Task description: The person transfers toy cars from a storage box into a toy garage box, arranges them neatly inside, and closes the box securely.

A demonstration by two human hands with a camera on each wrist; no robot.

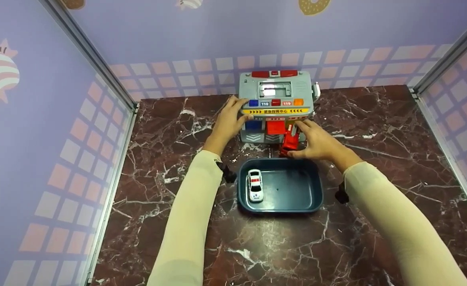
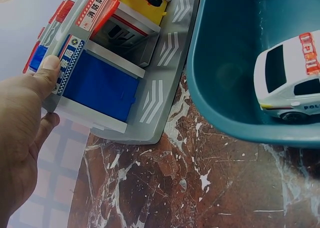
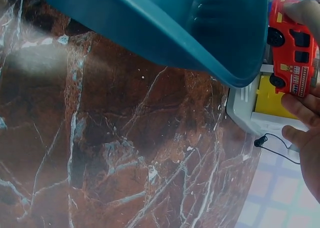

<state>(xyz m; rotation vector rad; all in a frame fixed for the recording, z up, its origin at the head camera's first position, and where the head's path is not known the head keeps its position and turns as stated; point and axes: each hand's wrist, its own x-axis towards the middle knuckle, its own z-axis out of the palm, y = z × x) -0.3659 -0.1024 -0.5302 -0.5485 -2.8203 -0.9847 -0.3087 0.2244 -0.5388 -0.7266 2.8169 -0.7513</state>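
Observation:
A grey toy garage [image 1: 275, 89] with a red middle door [image 1: 276, 127] stands near the back wall. My left hand [image 1: 229, 121] grips its left edge, thumb at the front and fingers along the top. In the left wrist view, the blue door [image 2: 97, 85] is down, while the middle bay [image 2: 125, 35] shows a dark opening under the lifted red door. My right hand [image 1: 316, 141] holds a red toy fire truck [image 1: 290, 141] between thumb and fingers. The truck is in front of the yellow door [image 3: 268, 99] at the garage's right side.
A dark teal tub [image 1: 280, 211] is just in front of the garage. Inside it, on the left, lies a white toy police car [image 1: 255, 186]. Patterned walls [image 1: 177, 43] close off the back and both sides of the marbled tabletop [image 1: 161, 159].

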